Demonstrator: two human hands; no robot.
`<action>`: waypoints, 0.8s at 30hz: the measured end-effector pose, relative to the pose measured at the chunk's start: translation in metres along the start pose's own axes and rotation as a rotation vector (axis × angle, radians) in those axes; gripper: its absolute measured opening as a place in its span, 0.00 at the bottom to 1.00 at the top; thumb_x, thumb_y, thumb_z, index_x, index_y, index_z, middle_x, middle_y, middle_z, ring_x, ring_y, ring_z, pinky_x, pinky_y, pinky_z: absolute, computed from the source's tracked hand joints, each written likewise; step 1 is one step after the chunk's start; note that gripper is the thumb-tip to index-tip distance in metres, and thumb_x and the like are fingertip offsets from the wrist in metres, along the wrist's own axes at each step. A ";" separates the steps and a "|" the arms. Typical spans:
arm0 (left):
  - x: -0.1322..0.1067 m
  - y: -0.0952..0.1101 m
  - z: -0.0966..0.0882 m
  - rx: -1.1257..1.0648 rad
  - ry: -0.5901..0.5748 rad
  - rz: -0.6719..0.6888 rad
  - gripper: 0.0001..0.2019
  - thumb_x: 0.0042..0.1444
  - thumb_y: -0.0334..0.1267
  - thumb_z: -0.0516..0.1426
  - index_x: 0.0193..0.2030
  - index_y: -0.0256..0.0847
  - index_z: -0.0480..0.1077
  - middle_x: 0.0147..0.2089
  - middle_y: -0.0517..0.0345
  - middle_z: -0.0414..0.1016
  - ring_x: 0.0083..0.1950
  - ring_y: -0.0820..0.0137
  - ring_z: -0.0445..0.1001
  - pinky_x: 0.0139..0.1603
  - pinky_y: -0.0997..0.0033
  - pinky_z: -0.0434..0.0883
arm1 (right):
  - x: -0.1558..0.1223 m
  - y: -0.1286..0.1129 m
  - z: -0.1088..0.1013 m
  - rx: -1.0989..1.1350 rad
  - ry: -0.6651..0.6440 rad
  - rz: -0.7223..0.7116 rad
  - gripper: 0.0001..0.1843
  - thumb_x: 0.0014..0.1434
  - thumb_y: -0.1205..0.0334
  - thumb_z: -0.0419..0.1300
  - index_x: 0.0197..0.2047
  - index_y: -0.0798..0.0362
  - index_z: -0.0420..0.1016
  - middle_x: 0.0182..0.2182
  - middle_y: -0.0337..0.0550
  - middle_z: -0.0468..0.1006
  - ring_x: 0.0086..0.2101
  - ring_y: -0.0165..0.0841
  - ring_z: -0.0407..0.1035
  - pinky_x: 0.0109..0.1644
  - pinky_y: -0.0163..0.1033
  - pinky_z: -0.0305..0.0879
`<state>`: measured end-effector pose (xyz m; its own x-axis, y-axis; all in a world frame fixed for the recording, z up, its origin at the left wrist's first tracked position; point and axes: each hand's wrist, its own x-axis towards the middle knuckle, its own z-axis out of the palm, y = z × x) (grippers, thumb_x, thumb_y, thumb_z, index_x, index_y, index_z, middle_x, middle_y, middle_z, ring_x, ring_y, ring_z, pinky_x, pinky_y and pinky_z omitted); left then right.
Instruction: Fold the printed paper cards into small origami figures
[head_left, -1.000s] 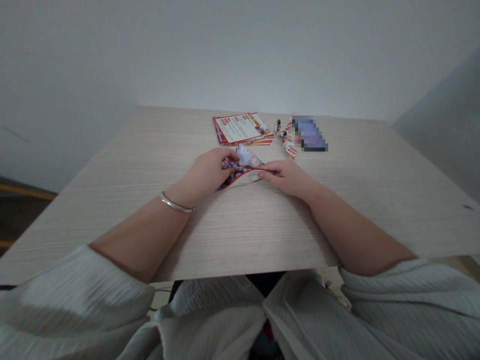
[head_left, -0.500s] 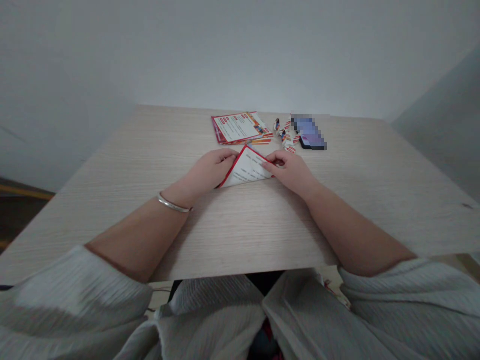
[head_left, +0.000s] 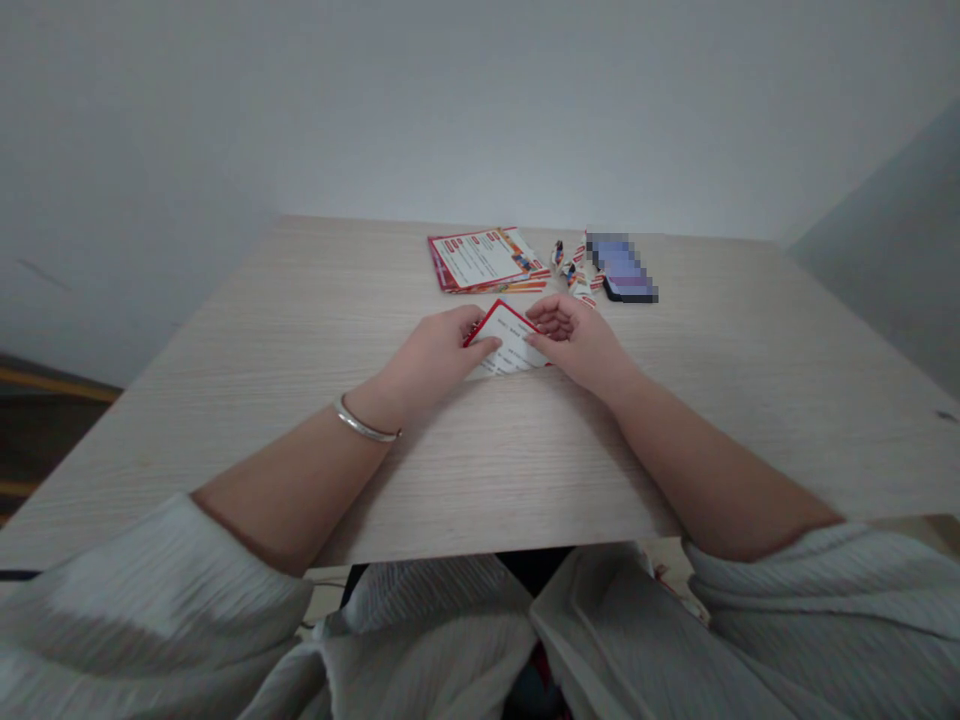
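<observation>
Between my hands is a folded sheet of printed paper (head_left: 508,345), white with a red border and a corner pointing away from me. My left hand (head_left: 442,350) grips its left side, thumb on top and fingers behind the edge. On the right side, my right hand (head_left: 574,338) pinches the paper with its thumb on the printed face and its fingers curled at the far edge. Both hands rest low over the table. The lower part of each palm hides the sheet's outer corners.
Beyond my hands a stack of printed leaflets (head_left: 487,260) lies on the wooden table (head_left: 480,480). Right of it are several small folded paper pieces (head_left: 576,280) and a phone (head_left: 626,270). A wall (head_left: 480,110) borders the table's far edge.
My left hand has shifted right along the paper, and its thumb now lies on the printed face. The right hand's fingers have lifted and curled more visibly behind the edge.
</observation>
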<state>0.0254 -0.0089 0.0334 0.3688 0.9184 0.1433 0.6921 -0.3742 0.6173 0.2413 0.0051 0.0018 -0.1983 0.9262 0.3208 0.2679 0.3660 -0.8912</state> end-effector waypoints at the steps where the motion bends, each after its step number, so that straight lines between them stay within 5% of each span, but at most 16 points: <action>1: 0.000 0.001 0.001 0.007 0.006 0.000 0.12 0.63 0.44 0.57 0.42 0.38 0.75 0.41 0.52 0.80 0.39 0.63 0.75 0.41 0.64 0.68 | 0.000 -0.001 0.001 -0.004 0.010 -0.014 0.09 0.54 0.63 0.67 0.40 0.49 0.75 0.37 0.40 0.82 0.33 0.32 0.74 0.43 0.42 0.76; 11: -0.005 0.006 0.006 -0.033 0.047 0.035 0.10 0.65 0.44 0.55 0.39 0.41 0.71 0.39 0.56 0.78 0.39 0.65 0.73 0.41 0.66 0.68 | -0.002 -0.012 0.008 -0.101 0.123 -0.023 0.03 0.59 0.60 0.67 0.36 0.49 0.81 0.34 0.41 0.83 0.34 0.34 0.74 0.42 0.43 0.75; 24: -0.005 0.006 0.009 -0.083 0.091 0.034 0.18 0.70 0.50 0.49 0.37 0.41 0.71 0.36 0.55 0.77 0.36 0.66 0.71 0.38 0.65 0.65 | -0.004 -0.011 0.010 -0.089 0.042 0.000 0.07 0.63 0.55 0.65 0.39 0.48 0.79 0.35 0.42 0.84 0.35 0.35 0.76 0.41 0.43 0.74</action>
<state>0.0337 -0.0169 0.0294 0.3307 0.9146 0.2328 0.6251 -0.3971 0.6720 0.2294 -0.0033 0.0074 -0.1592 0.9284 0.3359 0.3509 0.3712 -0.8597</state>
